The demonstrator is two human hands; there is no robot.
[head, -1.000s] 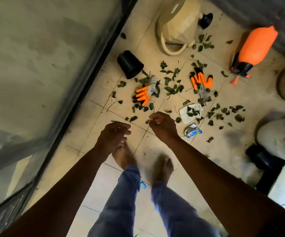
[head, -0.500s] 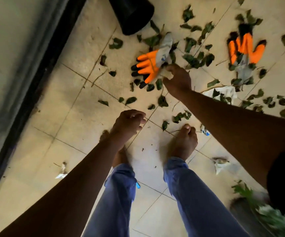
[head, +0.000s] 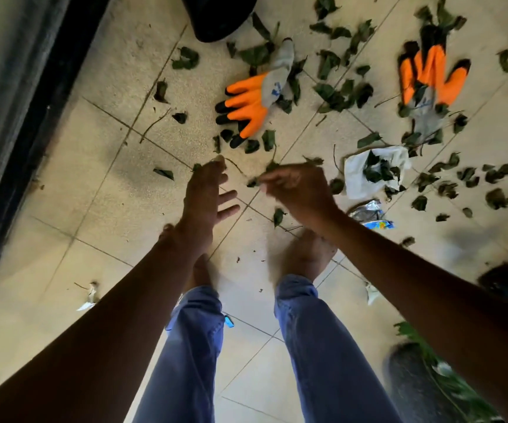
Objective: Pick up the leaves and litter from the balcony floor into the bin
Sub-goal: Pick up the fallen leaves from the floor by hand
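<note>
While reaching down over the tiled balcony floor: left hand with fingers spread and relaxed, gripping nothing; right hand blurred, fingers bent toward the left hand, possibly pinching a small leaf, cannot tell for sure. Scattered across the tiles from 11 to 3 o'clock of the hands: green leaves. At 12 o'clock of the hands, lying flat among leaves: orange glove. At 2 o'clock, well apart from the first: second orange glove. At 3 o'clock of the right hand: crumpled white paper with leaves on top. Just below that paper, beside the right forearm: silver and blue wrapper. At 12 o'clock, at the top edge: black pot, cut off.
</note>
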